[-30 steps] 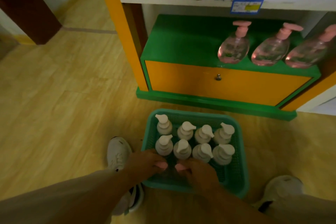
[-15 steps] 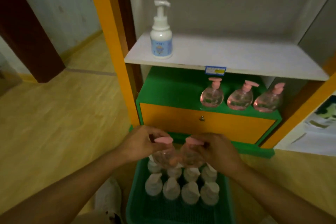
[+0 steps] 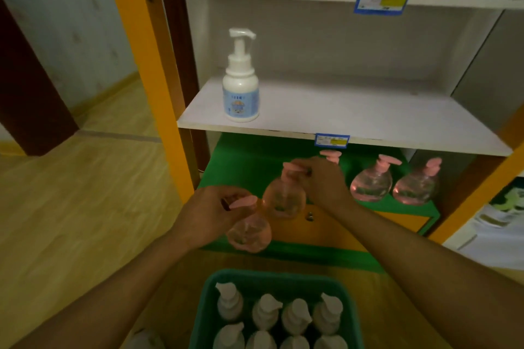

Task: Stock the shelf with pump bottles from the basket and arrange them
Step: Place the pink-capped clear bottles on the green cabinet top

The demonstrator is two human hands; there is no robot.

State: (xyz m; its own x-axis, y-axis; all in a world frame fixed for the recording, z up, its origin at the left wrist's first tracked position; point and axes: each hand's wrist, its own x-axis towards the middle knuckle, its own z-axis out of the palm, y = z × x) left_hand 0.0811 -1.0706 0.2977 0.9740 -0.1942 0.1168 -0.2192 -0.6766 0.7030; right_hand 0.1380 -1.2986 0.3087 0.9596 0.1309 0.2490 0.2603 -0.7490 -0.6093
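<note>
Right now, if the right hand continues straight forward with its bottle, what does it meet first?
Probably the pink pump bottle standing on the green shelf, whose pump shows just behind the right hand. Depth is unclear; the held bottle might pass left of it.

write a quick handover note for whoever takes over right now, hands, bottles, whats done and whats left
Left hand: grips a pink bottle by its pump, in the air before the cabinet.
Right hand: grips a second pink bottle by its pump, near the green ledge.
Done: at least two pink bottles stand on the ledge.
Left: set both down in line, then shelve the white bottles in the basket.
</note>
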